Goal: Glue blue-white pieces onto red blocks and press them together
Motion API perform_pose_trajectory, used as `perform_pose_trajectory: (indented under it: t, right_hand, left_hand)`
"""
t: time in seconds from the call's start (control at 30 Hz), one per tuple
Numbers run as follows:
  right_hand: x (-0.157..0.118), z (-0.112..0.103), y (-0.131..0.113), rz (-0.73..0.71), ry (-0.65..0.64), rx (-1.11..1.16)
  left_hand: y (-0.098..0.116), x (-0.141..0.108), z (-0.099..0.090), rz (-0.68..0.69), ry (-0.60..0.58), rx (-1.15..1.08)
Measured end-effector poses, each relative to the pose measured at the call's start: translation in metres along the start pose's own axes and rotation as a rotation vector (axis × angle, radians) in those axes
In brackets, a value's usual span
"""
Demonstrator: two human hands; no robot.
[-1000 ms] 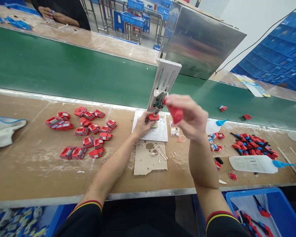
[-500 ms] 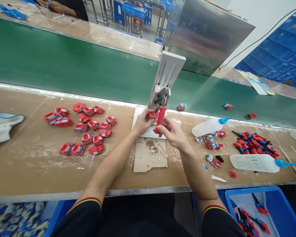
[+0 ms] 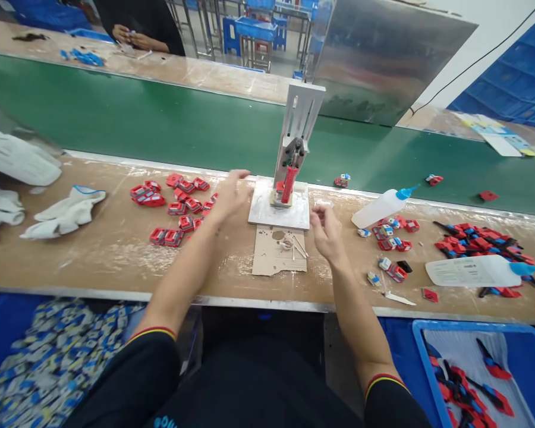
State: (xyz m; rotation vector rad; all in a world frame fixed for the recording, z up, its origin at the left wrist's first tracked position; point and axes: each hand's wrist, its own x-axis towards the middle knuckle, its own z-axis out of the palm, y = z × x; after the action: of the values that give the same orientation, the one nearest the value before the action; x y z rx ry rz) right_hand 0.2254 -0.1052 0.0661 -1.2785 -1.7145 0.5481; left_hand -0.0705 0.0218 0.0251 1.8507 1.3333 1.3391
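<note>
In the head view both hands have come away from the press [image 3: 304,116]: the left hand [image 3: 232,193], fingers spread, beside the red blocks [image 3: 186,185]; the right hand [image 3: 327,230], fingers curled, cannot tell if pinching. The step looks like pressing; next likely calls for lifting the handle [image 3: 289,183]. It points down and near, long axis steep. The part [image 3: 279,188] sits beneath, on the plate [image 3: 262,208], its axis hidden.

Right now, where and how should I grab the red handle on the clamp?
Grip the red handle around its ribbed length, probably from the right with your right hand. It points downward in front of the metal stand, and its right side is open toward that hand.
</note>
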Motion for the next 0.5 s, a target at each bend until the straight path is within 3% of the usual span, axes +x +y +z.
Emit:
perform_pose_trajectory:
  t: [0.1, 0.17, 0.33, 0.43, 0.5]
  right_hand:
    - [-0.02, -0.013, -0.001, -0.132, -0.32, -0.08]
    - [-0.02, -0.01, -0.004, -0.21, -0.485, -0.178]
    - [0.002, 0.011, -0.003, -0.248, -0.732, -0.348]
    - [0.005, 0.016, 0.0, -0.279, -0.729, -0.301]
    - [0.002, 0.016, 0.002, -0.307, -0.707, -0.266]
  left_hand:
    - [-0.022, 0.0, -0.059, -0.117, 0.023, 0.103]
    - [-0.029, -0.001, -0.074, -0.176, -0.007, 0.125]
    - [-0.025, 0.0, -0.067, -0.231, -0.03, 0.092]
    - [-0.009, -0.009, -0.062, -0.219, 0.031, 0.028]
    - [0.008, -0.022, -0.051, -0.227, 0.062, -0.151]
